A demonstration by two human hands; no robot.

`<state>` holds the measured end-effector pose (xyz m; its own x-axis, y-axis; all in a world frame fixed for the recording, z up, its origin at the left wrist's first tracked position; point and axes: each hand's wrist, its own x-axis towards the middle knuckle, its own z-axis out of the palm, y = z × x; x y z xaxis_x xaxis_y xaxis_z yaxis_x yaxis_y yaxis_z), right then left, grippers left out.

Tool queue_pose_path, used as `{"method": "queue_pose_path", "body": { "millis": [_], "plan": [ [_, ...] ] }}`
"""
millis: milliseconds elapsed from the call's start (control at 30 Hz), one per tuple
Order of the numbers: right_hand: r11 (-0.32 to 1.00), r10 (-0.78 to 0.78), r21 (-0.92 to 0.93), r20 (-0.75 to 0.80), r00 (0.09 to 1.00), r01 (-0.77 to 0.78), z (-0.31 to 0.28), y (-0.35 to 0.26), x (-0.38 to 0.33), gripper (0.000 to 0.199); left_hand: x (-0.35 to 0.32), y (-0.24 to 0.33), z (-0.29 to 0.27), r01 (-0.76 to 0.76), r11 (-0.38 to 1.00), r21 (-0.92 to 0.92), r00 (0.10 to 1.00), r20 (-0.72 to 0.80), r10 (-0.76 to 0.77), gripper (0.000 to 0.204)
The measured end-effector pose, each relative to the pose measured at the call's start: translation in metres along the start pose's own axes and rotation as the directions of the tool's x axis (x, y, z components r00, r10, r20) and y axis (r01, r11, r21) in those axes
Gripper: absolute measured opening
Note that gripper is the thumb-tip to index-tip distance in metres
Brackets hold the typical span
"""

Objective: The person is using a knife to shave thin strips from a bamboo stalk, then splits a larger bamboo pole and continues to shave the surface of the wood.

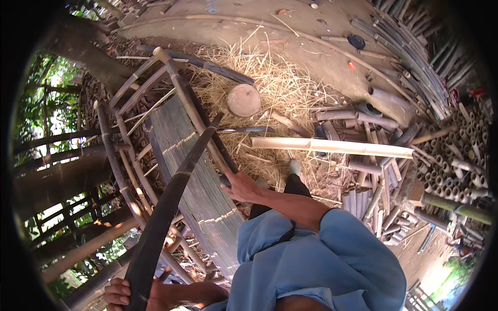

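Observation:
My left hand [118, 293], at the lower left, is closed around the thick end of a long dark bamboo pole [168, 202]. The pole slants up and away, crossing over a bamboo bench [199, 168] with a slatted dark seat bound by pale lashing. Its thin far end passes over the bench's right rail [189, 101]. By the near end of that rail, my right hand [241, 186] has its fingers curled. A dark rounded end [224, 181] pokes out beside them; what it belongs to is hidden.
A round wood block [244, 100] stands amid pale shavings [280, 78]. Right of the bench lies a pale split bamboo length [332, 146]. Cut bamboo tubes [451, 166] and long poles [410, 62] are piled at the right. A bamboo railing [111, 155] runs along the left.

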<state>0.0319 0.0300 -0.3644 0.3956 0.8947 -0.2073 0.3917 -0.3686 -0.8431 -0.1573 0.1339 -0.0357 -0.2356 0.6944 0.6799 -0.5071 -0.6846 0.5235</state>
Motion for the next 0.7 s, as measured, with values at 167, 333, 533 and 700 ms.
{"method": "queue_pose_path", "body": {
  "millis": [167,333,533,700],
  "plan": [
    [0.898,-0.413,0.108,-0.135,0.901,0.427,0.002,-0.027,-0.02,0.038,0.003,0.011,-0.019,0.107,0.994,-0.02,0.926,0.366,-0.092,0.025],
    [0.985,-0.174,-0.01,-0.091,0.981,0.173,-0.005,-0.018,-0.003,0.037,0.005,0.012,-0.023,0.137,0.99,-0.037,0.886,0.451,-0.105,0.023],
    [0.993,-0.099,-0.067,0.0,0.995,0.099,0.038,0.0,0.008,0.035,0.012,0.046,-0.001,0.094,0.995,-0.027,0.851,0.521,-0.066,0.02],
    [0.959,-0.211,0.184,-0.033,0.977,0.213,-0.014,-0.032,-0.027,0.037,0.004,0.017,-0.018,0.219,0.976,-0.002,0.799,0.574,-0.178,0.015]
  ]
}}
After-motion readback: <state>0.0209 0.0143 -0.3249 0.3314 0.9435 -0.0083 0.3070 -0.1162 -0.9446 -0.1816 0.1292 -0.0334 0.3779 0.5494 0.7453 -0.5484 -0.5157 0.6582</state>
